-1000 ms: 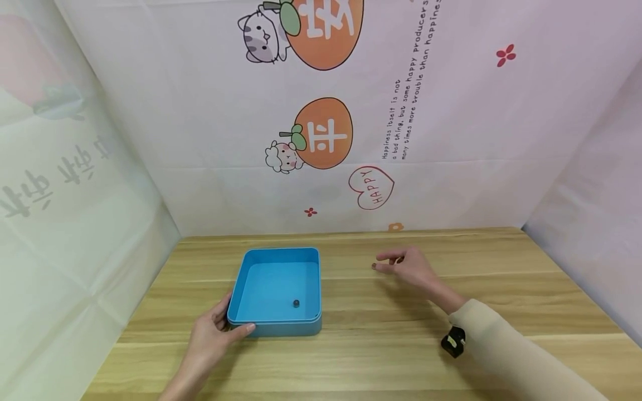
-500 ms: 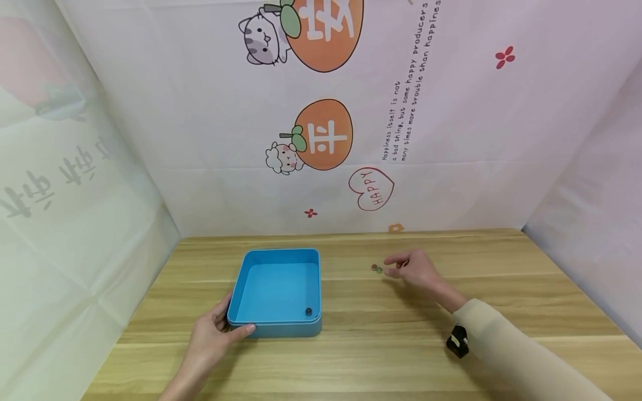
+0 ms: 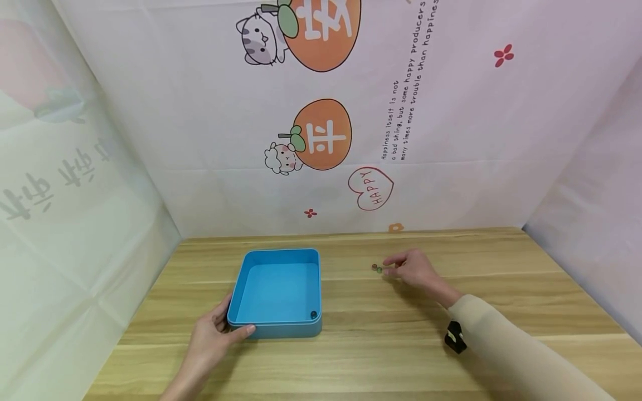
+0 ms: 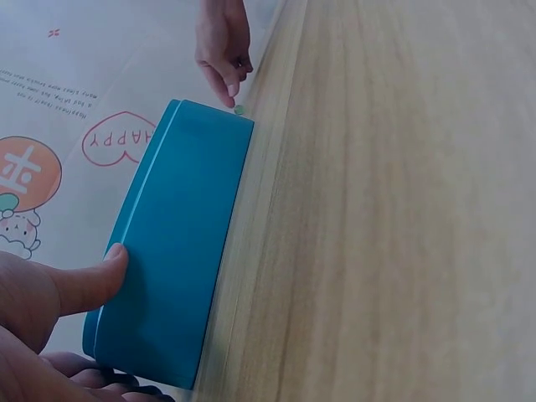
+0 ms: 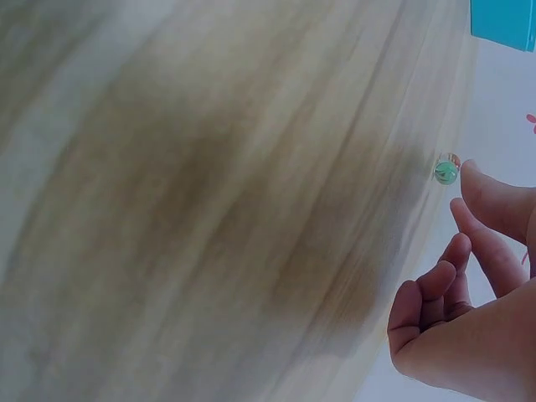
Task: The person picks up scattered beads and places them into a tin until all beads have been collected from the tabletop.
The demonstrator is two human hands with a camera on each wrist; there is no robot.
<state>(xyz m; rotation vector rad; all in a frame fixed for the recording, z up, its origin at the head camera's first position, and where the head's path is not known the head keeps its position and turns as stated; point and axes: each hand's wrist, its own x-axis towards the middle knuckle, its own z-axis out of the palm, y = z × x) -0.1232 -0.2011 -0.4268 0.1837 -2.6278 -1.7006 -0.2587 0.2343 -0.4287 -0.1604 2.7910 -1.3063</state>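
A square blue box with no lid stands on the table, its corner gripped by my left hand: thumb on the front wall, fingers round the left side. Inside, one dark marble lies in the front right corner. Right of the box, a reddish-brown marble and a green marble sit side by side on the wood. My right hand is just right of them, thumb and index finger apart, the other fingers bent. In the right wrist view, the thumb tip is right at the green marble.
The wooden table ends at a printed white cloth backdrop. More cloth walls rise at the left and right. A black wrist device hangs at the right sleeve.
My right hand has drawn slightly right, and the green marble now shows beside the brown one. The dark marble has rolled to the box's front right corner. My left hand keeps its grip.
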